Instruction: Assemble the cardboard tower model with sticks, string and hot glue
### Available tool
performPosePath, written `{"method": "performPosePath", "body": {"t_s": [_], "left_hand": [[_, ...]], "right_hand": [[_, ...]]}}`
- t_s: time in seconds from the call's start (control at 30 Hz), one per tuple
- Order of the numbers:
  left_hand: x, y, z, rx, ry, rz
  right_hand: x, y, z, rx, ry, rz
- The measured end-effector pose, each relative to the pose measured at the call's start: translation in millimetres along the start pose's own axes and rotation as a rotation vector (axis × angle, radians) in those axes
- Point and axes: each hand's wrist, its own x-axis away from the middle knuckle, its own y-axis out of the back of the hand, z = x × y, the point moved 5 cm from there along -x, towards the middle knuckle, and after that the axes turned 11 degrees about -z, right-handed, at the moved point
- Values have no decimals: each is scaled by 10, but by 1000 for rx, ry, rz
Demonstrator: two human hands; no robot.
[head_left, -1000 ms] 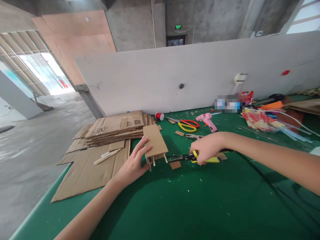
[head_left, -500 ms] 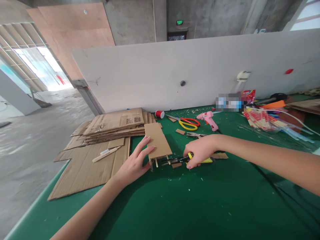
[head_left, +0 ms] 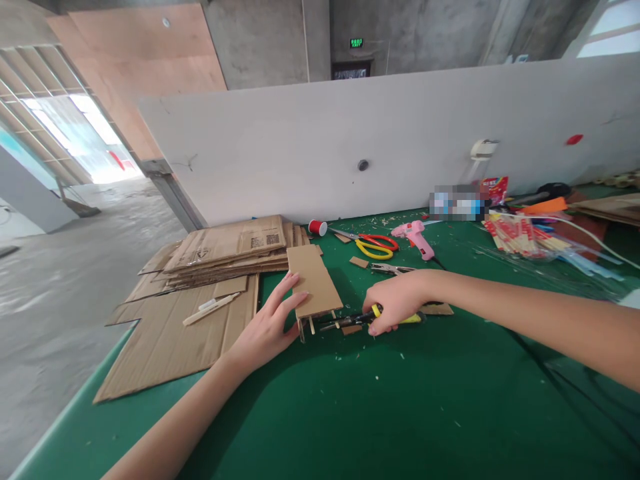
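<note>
My left hand (head_left: 267, 330) grips the left side of a small cardboard piece (head_left: 315, 283), with fingers on its top and the thumb partly hidden below. Thin wooden sticks (head_left: 311, 325) poke out from under its front edge. My right hand (head_left: 393, 300) is closed around yellow-and-black pliers (head_left: 413, 319). Their dark jaws (head_left: 345, 323) point left, close to the stick ends; whether they touch one I cannot tell. A small cardboard scrap (head_left: 352, 330) lies under the jaws.
Stacked cardboard (head_left: 227, 247) and a flat sheet with a utility knife-like wooden tool (head_left: 212, 309) lie left. Behind are red thread (head_left: 317, 228), scissors (head_left: 375, 247), a pink glue gun (head_left: 415, 238) and metal pliers (head_left: 390, 269). Bundled sticks (head_left: 515, 237) lie at the right, before a white panel (head_left: 280, 153).
The whole view has shifted very slightly. Both hands keep their hold, and the pliers stay by the stick ends.
</note>
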Motion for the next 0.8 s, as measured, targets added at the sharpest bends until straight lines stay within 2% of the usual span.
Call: {"method": "performPosePath", "body": {"t_s": [0.4, 0.53, 0.63, 0.73, 0.8], "left_hand": [[25, -15, 15, -16, -8, 11], [31, 18, 26, -37, 7, 49], [25, 61, 19, -98, -31, 108], [29, 137, -53, -208, -95, 132], [26, 206, -201, -274, -152, 102]], "right_hand": [[-43, -44, -38, -18, 7, 7], [-62, -36, -6, 10, -6, 43], [-99, -31, 24, 42, -22, 77], [-141, -48, 44, 58, -29, 115], [-166, -65, 47, 63, -33, 130]]}}
